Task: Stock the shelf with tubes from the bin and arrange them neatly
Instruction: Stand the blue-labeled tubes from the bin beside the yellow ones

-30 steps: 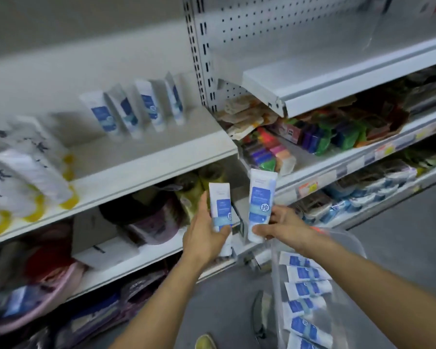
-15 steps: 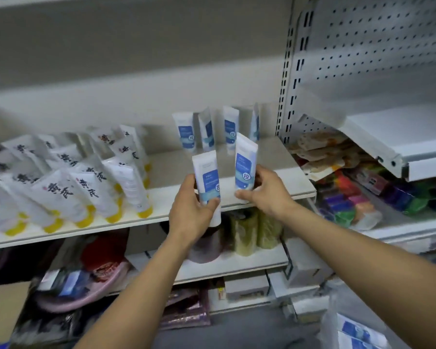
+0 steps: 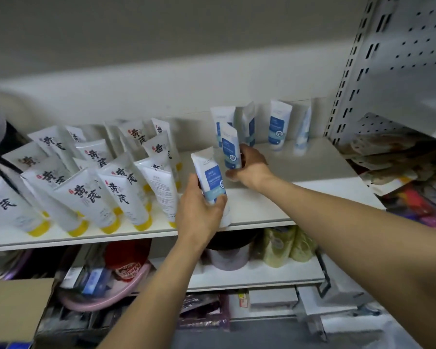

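At the front edge of the shelf the left hand curls its fingers round the lower part of a blue-labelled tube, cap down and label forward, probably to set it standing like the others. Deeper in, the right hand pinches a second tube low down and holds it nearly upright, seemingly to begin a new row. Behind it the shelf carries four blue tubes standing along the back wall, beside many yellow-capped tubes; the bin I cannot make out.
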